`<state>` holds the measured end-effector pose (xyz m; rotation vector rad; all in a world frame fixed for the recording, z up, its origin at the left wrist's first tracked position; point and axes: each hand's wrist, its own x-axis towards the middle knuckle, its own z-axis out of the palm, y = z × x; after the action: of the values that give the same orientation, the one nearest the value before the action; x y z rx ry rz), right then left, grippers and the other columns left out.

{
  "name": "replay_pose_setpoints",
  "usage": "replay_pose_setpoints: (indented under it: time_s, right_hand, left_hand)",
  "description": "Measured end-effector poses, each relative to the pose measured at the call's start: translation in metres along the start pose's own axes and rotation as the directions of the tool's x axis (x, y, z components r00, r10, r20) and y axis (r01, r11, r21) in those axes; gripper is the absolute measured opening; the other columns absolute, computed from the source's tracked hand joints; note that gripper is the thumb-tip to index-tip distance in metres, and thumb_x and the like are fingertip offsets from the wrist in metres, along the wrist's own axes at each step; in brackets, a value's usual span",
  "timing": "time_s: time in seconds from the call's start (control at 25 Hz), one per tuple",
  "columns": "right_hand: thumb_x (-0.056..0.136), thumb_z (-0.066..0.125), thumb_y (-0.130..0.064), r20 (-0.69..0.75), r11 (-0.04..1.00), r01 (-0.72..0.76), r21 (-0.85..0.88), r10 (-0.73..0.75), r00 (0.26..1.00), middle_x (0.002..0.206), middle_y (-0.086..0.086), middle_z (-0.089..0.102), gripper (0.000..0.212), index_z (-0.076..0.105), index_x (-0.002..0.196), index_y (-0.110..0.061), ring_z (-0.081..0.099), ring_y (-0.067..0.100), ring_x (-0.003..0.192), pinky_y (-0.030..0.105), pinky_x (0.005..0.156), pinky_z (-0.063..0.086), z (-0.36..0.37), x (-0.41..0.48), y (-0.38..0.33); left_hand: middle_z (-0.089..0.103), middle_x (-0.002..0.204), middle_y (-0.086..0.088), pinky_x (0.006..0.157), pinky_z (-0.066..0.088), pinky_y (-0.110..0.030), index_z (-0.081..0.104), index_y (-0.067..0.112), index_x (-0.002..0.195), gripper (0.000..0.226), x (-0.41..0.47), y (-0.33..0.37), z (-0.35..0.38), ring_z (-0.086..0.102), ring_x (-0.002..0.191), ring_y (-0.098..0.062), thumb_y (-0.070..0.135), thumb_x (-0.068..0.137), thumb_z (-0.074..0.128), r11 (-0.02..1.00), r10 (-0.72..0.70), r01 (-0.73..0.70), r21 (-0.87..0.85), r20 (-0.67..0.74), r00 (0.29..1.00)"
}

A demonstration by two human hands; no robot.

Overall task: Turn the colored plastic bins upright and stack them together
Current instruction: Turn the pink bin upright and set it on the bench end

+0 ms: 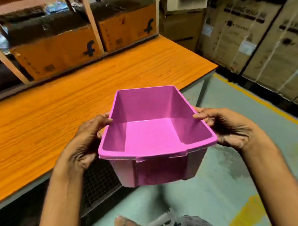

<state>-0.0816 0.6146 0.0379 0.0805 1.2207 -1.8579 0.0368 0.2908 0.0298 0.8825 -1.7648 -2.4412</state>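
A pink plastic bin (151, 135) is held upright in the air, its opening facing up and nothing inside. It hangs past the front right corner of the orange wooden table (55, 111), partly over the floor. My left hand (86, 141) grips the bin's left rim, thumb over the edge. My right hand (229, 126) grips the right rim the same way. No other colored bin is in view.
Two orange cardboard boxes (57, 50) sit in a wooden-framed shelf at the back of the table. Stacked brown cartons (256, 38) line the right wall beyond a yellow floor line (261, 102). A wire mesh panel (100, 182) is under the table.
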Motion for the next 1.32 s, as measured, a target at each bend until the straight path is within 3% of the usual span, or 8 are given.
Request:
replay_pose_setpoints:
  time_s: [0.08, 0.2, 0.28, 0.44, 0.72, 0.88, 1.08, 1.32]
  right_hand:
    - [0.078, 0.076, 0.001, -0.071, 0.999, 0.033, 0.036, -0.030, 0.997, 0.101, 0.010, 0.003, 0.067, 0.058, 0.143, -0.006, 0.000, 0.020, 0.091, 0.014, 0.114, 0.008, -0.052, -0.027, 0.000]
    - [0.076, 0.078, -0.001, -0.151, 0.994, 0.068, 0.088, -0.054, 0.987, 0.099, 0.014, 0.006, 0.064, 0.063, 0.138, -0.006, 0.006, 0.022, 0.083, 0.025, 0.124, -0.001, -0.114, -0.069, -0.001]
    - [0.076, 0.074, 0.003, -0.183, 0.993, 0.065, 0.098, -0.046, 0.982, 0.101, 0.016, 0.027, 0.064, 0.063, 0.138, -0.006, 0.021, 0.021, 0.076, 0.019, 0.117, 0.017, -0.136, -0.097, -0.011]
    - [0.075, 0.060, 0.020, -0.314, 0.973, 0.209, -0.096, -0.229, 0.921, 0.109, 0.009, 0.072, 0.063, 0.064, 0.131, -0.009, 0.069, 0.013, 0.070, 0.024, 0.064, 0.061, -0.168, -0.123, -0.034]
    - [0.064, 0.062, 0.026, -0.281, 0.829, 0.380, -0.411, -0.511, 0.812, 0.109, 0.007, 0.062, 0.075, 0.060, 0.117, -0.028, 0.058, 0.024, 0.092, 0.033, 0.070, 0.053, -0.199, -0.074, -0.096]
    - [0.063, 0.061, 0.028, -0.226, 0.818, 0.367, -0.442, -0.498, 0.837, 0.109, 0.008, 0.062, 0.078, 0.057, 0.120, -0.025, 0.055, 0.025, 0.096, 0.032, 0.069, 0.054, -0.215, -0.026, -0.155]
    - [0.069, 0.054, 0.036, -0.152, 0.809, 0.329, -0.487, -0.449, 0.880, 0.106, 0.008, 0.063, 0.077, 0.057, 0.117, -0.024, 0.058, 0.026, 0.096, 0.033, 0.068, 0.055, -0.219, 0.068, -0.253]
    - [0.071, 0.052, 0.036, -0.119, 0.812, 0.325, -0.485, -0.429, 0.895, 0.108, 0.010, 0.063, 0.075, 0.059, 0.119, -0.021, 0.059, 0.026, 0.095, 0.036, 0.071, 0.055, -0.229, 0.113, -0.279]
  left_hand:
    - [0.069, 0.129, -0.021, 0.062, 0.062, -0.027, 0.070, 0.011, 0.129, 0.055, 0.002, -0.022, 0.048, 0.068, 0.089, -0.024, 0.016, 0.074, 0.062, 0.997, -0.080, 0.079, 0.016, 0.081, 0.994]
    - [0.065, 0.135, -0.024, 0.066, 0.060, -0.027, 0.068, 0.011, 0.132, 0.061, 0.005, -0.049, 0.107, 0.066, 0.088, -0.024, 0.017, 0.071, 0.061, 0.990, -0.125, 0.112, 0.082, 0.177, 0.976]
    - [0.070, 0.127, -0.018, 0.057, 0.061, -0.023, 0.069, 0.014, 0.131, 0.053, 0.005, -0.058, 0.149, 0.072, 0.072, -0.014, 0.011, 0.079, 0.057, 0.989, -0.134, 0.112, 0.099, 0.264, 0.955]
    - [0.068, 0.107, -0.010, 0.047, 0.051, -0.013, 0.063, 0.017, 0.138, 0.054, 0.021, -0.065, 0.204, 0.059, 0.050, -0.002, -0.003, 0.089, 0.050, 0.994, -0.054, 0.021, 0.112, 0.303, 0.951]
    - [0.069, 0.082, 0.015, 0.038, 0.037, -0.009, 0.060, 0.027, 0.136, 0.065, 0.082, -0.047, 0.268, 0.046, 0.045, 0.004, -0.017, 0.094, 0.039, 0.979, 0.186, -0.199, 0.038, 0.227, 0.956]
    - [0.067, 0.107, 0.003, 0.039, 0.042, -0.012, 0.059, 0.028, 0.138, 0.067, 0.127, -0.014, 0.284, 0.054, 0.046, 0.003, -0.018, 0.091, 0.044, 0.970, 0.226, -0.237, 0.048, 0.174, 0.958]
    - [0.063, 0.111, 0.005, 0.071, 0.059, -0.026, 0.062, 0.039, 0.134, 0.072, 0.194, 0.043, 0.293, 0.064, 0.091, -0.009, -0.016, 0.089, 0.055, 0.930, 0.352, -0.357, 0.089, 0.066, 0.934]
    - [0.062, 0.100, 0.009, 0.071, 0.059, -0.022, 0.061, 0.036, 0.136, 0.069, 0.215, 0.047, 0.302, 0.063, 0.074, 0.006, -0.014, 0.089, 0.062, 0.886, 0.444, -0.434, 0.165, -0.025, 0.896]
